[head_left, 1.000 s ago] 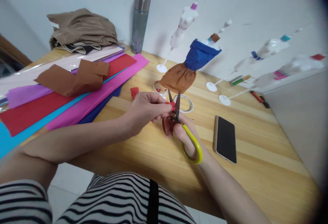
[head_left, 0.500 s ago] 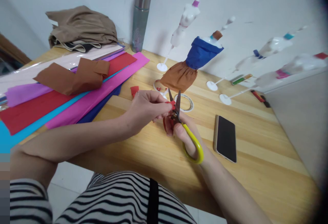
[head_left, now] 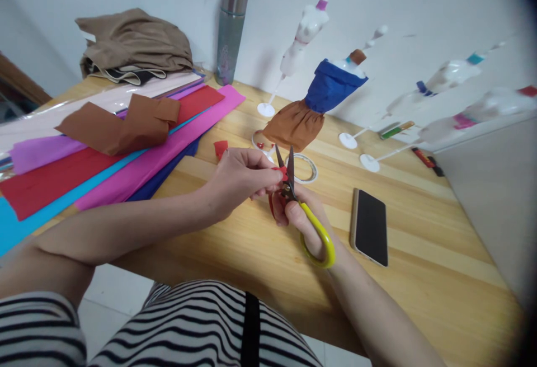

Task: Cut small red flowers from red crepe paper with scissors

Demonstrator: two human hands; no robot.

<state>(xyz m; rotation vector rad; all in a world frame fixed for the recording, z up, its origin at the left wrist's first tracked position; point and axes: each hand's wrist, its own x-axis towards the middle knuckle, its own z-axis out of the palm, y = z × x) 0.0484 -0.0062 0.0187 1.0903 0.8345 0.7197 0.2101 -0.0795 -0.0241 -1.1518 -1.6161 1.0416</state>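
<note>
My left hand (head_left: pixel 243 175) pinches a small piece of red paper (head_left: pixel 280 173) between thumb and fingers. Close against it, my right hand (head_left: pixel 304 219) grips a pair of scissors (head_left: pixel 318 238) with yellow handles and dark blades. The blades point away from me and stand slightly apart, with the red piece at their base. Another red scrap (head_left: pixel 220 149) lies on the table just beyond my left hand. Behind the blades is a white tape roll (head_left: pixel 312 169), and past it a small dress form wears a blue top (head_left: pixel 333 88) and a brown gathered skirt (head_left: pixel 296 125).
Coloured paper strips (head_left: pixel 168 160) and a folded brown piece (head_left: pixel 146 126) cover the left side. A thermos (head_left: pixel 230 31) and brown cloth (head_left: pixel 138 42) stand at the back. Several white dress forms (head_left: pixel 310 23) line the wall. A phone (head_left: pixel 370 227) lies right of my right hand.
The scissor blades have closed slightly, the gap between their tips narrowing. Both hands stay in nearly the same place.
</note>
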